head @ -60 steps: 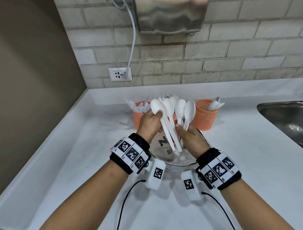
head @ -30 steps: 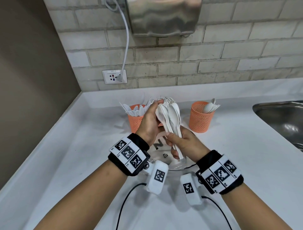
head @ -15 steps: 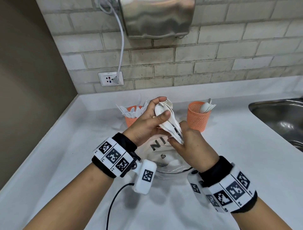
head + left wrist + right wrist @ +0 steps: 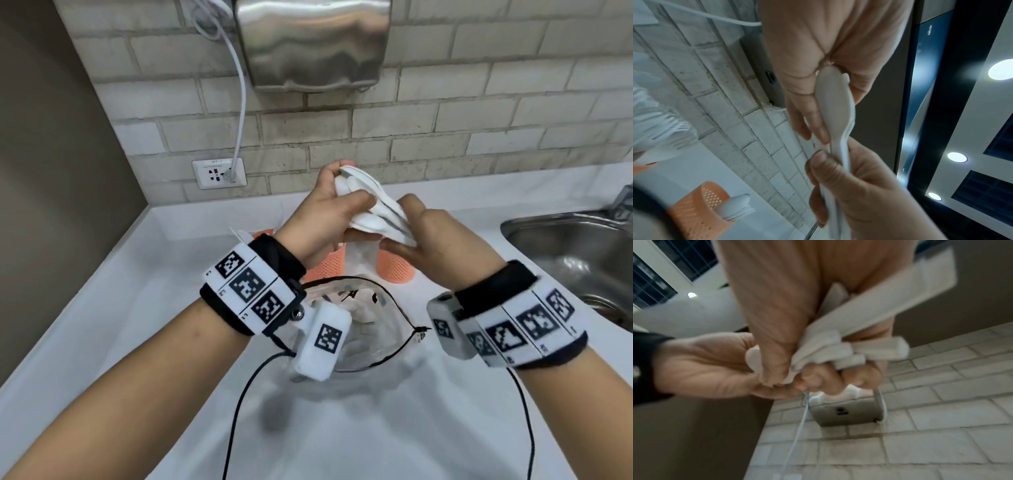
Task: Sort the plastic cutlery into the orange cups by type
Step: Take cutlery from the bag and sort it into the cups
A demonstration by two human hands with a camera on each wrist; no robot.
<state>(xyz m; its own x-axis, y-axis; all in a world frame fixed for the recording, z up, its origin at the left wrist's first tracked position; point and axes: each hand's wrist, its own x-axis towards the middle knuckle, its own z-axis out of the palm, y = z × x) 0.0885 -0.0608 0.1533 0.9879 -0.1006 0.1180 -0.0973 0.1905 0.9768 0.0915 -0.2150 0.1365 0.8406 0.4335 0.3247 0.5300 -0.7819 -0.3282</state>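
Squaring: spoons (image 4: 371, 212) bunched mid-frame, likely for one drop.
Left hand (image 4: 325, 219): gripped bowls.
Right hand (image 4: 442, 250): gripped handles.

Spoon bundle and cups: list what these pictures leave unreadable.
- Spoons: the count is hidden; they lie stacked, with the left hand over the bowls and the right hand over the handles in the head view. The right wrist view is motion-blurred.
- Cups: rims and contents are covered by both hands in the head view.
- Cup in the left wrist view: cut off by the frame's bottom edge.
- Bag: contents are blocked by the wrist camera.
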